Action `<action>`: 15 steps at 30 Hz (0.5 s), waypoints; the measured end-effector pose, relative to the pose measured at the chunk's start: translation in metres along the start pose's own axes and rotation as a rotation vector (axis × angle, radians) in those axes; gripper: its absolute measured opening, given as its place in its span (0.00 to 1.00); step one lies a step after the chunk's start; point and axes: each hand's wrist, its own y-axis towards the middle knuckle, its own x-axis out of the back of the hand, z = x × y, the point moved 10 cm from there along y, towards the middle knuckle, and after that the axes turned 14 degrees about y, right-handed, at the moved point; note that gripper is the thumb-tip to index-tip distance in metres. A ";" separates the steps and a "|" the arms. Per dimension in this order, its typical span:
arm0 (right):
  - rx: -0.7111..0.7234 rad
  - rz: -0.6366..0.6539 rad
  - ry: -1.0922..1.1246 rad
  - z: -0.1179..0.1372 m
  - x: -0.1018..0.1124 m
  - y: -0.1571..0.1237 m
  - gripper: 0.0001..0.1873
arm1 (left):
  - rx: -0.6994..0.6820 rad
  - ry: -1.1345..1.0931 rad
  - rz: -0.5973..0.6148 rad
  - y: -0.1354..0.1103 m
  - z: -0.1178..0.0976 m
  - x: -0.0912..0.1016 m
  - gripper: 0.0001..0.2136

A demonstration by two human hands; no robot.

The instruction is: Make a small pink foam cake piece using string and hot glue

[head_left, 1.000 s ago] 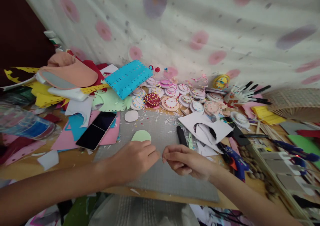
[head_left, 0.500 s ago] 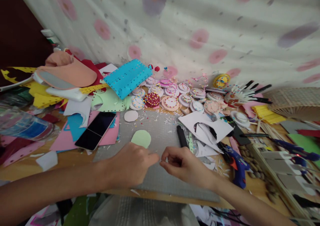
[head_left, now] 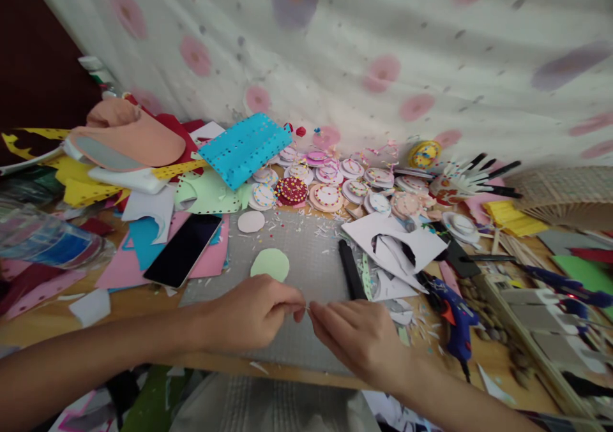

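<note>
My left hand [head_left: 261,311] and my right hand [head_left: 354,333] meet nearly fingertip to fingertip above the grey mat [head_left: 306,247]. Both are closed in a pinch. A tiny pale bit shows between the fingertips, too small to name. Just beyond my left hand lies a light green paper disc [head_left: 271,263], its near edge partly covered by the hand. A smaller white paper disc [head_left: 251,221] rests farther back on the mat. The black pen-like stick [head_left: 351,269] lies behind my right hand, its near end hidden.
Several small layered paper hats [head_left: 328,196] with bead trim line the back. A phone [head_left: 184,250] and a plastic bottle [head_left: 52,237] lie left. Cut white paper [head_left: 397,244], a blue glue gun [head_left: 457,323] and a second glue gun [head_left: 565,285] are right.
My right hand has turned over and lowered, its fingers now straighter and pointing at my left fingertips. My left hand has shifted slightly, its index finger curling down.
</note>
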 end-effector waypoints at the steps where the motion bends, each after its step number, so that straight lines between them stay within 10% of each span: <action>1: 0.077 -0.017 -0.052 0.008 0.002 -0.001 0.11 | 0.010 -0.052 0.013 0.000 0.000 -0.001 0.13; 8: 0.253 -0.039 -0.073 0.024 0.012 -0.004 0.12 | 0.024 -0.318 0.132 -0.002 -0.003 -0.007 0.13; 15: -0.685 0.026 0.939 -0.052 -0.012 -0.013 0.14 | -0.122 0.152 -0.174 -0.015 -0.017 0.031 0.13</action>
